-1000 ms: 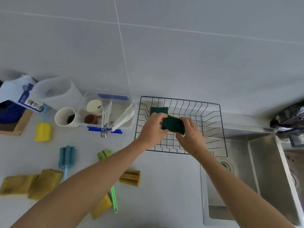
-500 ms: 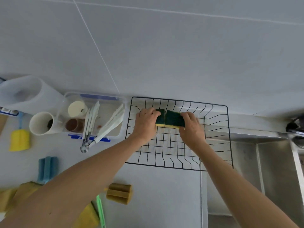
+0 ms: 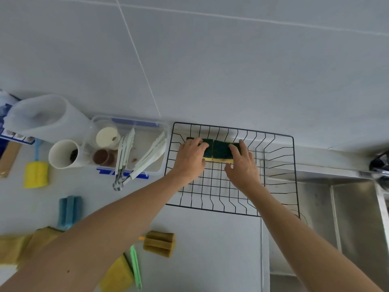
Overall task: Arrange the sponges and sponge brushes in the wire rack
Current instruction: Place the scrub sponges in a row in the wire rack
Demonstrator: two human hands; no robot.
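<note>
A black wire rack (image 3: 294, 175) sits on the counter against the wall, partly over the sink. Two green-and-yellow sponges lie side by side at its far left. My left hand (image 3: 190, 160) rests on the left sponge (image 3: 207, 151), fingers over its top. My right hand (image 3: 242, 165) presses on the right sponge (image 3: 221, 151). On the counter lie a yellow sponge brush (image 3: 35, 173), a blue sponge brush (image 3: 69, 210), a tan sponge brush (image 3: 160, 243), a green brush handle (image 3: 135, 268) and yellow sponges (image 3: 117, 277) partly hidden by my left arm.
A clear plastic box (image 3: 147, 125) holding white tongs and small cups stands left of the rack. A white mug (image 3: 63, 153) and a translucent jug (image 3: 42, 116) are further left. The steel sink (image 3: 353, 224) lies to the right, with a tap (image 3: 379, 163) at the edge.
The right sponge came down from above the rack and now lies flat beside the left one. Both hands lowered with it; the camera moved closer.
</note>
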